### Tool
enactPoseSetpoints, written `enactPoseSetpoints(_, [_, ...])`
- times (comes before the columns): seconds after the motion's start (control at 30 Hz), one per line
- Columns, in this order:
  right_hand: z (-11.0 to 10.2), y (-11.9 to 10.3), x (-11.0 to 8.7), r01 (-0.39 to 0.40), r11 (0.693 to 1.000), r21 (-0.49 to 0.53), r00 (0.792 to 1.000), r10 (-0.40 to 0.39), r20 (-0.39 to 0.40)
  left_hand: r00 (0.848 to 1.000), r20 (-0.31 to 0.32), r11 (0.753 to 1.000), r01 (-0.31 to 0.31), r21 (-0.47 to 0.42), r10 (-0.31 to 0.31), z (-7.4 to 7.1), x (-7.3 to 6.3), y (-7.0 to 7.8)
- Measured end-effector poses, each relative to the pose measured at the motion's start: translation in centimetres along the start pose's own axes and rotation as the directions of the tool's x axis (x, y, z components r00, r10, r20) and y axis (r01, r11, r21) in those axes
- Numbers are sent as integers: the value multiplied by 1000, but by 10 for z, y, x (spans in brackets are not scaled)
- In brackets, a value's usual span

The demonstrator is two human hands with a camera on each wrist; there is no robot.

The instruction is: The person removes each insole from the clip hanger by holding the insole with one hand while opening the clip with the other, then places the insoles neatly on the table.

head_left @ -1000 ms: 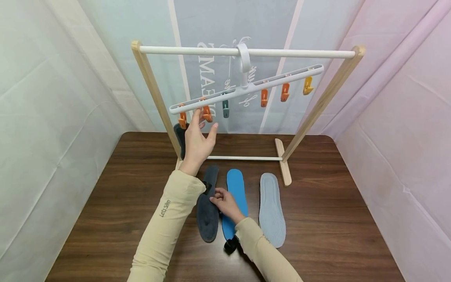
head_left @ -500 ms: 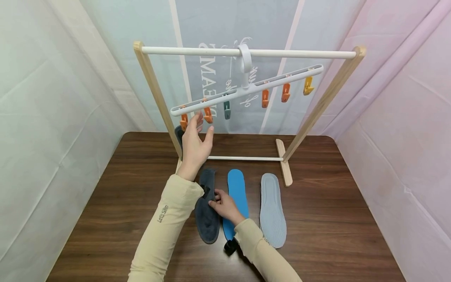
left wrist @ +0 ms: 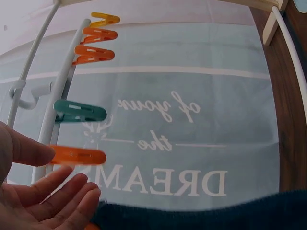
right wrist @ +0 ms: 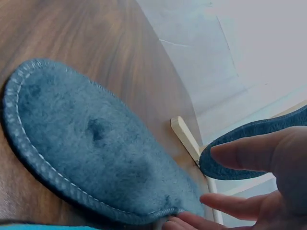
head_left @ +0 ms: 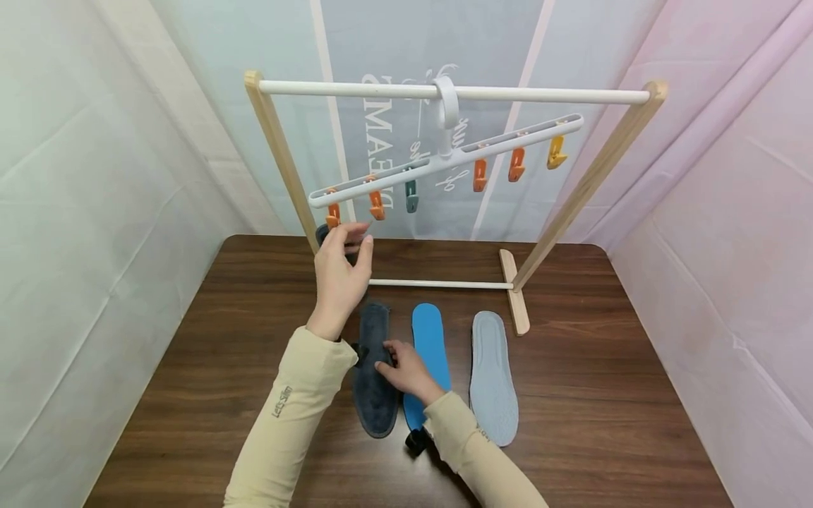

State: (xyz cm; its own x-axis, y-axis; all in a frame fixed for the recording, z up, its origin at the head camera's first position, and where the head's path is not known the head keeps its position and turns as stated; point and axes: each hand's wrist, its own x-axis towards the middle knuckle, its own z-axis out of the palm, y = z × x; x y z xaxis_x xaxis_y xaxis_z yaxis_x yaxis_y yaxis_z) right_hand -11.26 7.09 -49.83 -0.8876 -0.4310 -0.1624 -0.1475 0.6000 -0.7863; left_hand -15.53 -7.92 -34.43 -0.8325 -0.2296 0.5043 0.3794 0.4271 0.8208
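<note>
My left hand is raised below the left end of a white clip hanger, thumb and fingers apart with nothing between them. In the left wrist view its thumb overlaps an orange clip. A dark grey insole hangs at the hanger's left end below the end orange clip; the hand mostly hides it in the head view. Low down, my right hand touches the edge of a second dark fuzzy insole lying on the table, fingertips at its stitched rim.
A blue insole, partly under the right forearm, and a light grey insole lie to the right on the wooden table. The hanger hooks on the white bar of a wooden rack. Green and yellow clips also hang there.
My left hand has moved down and left, away from the second orange clip. The dark insole on the table has shifted slightly toward me, with my right hand staying at its edge.
</note>
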Motion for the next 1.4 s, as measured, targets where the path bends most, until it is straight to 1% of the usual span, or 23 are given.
enactPoseSetpoints(0.13, [-4, 0, 5, 60, 997, 45, 997, -58, -51, 999, -32, 1000, 14, 11, -14, -7, -4, -4])
enactPoseSetpoints(0.23, [-8, -2, 11, 131, 989, 64, 989, -126, -76, 998, -66, 1000, 12, 21, -11, -12, -6, -8])
enactPoseSetpoints(0.37, [-15, -4, 21, 196, 979, 56, 979, -191, -73, 995, -99, 999, -1, 39, 5, -18, -9, -13])
enactPoseSetpoints(0.57, [-22, -8, 34, 238, 967, 88, 970, -232, -73, 994, -110, 999, 11, 52, -5, -25, -13, -20])
enactPoseSetpoints(0.73, [-26, -13, 43, 252, 962, 104, 966, -244, -79, 990, -141, 997, 9, 78, 3, -31, -17, -27])
enactPoseSetpoints(0.87, [-28, -19, 51, 251, 964, 90, 966, -242, -95, 987, -158, 995, 18, 97, -3, -35, -20, -32])
enactPoseSetpoints(1.03, [-32, -32, 60, 241, 963, 118, 966, -227, -123, 988, -156, 994, 38, 105, -21, -39, -23, -36])
enactPoseSetpoints(1.23, [-32, -44, 75, 256, 958, 130, 957, -232, -172, 987, -154, 993, 52, 103, -36, -42, -25, -39])
enactPoseSetpoints(1.4, [-30, -53, 88, 252, 960, 122, 952, -223, -211, 988, -151, 993, 42, 109, -25, -43, -26, -41])
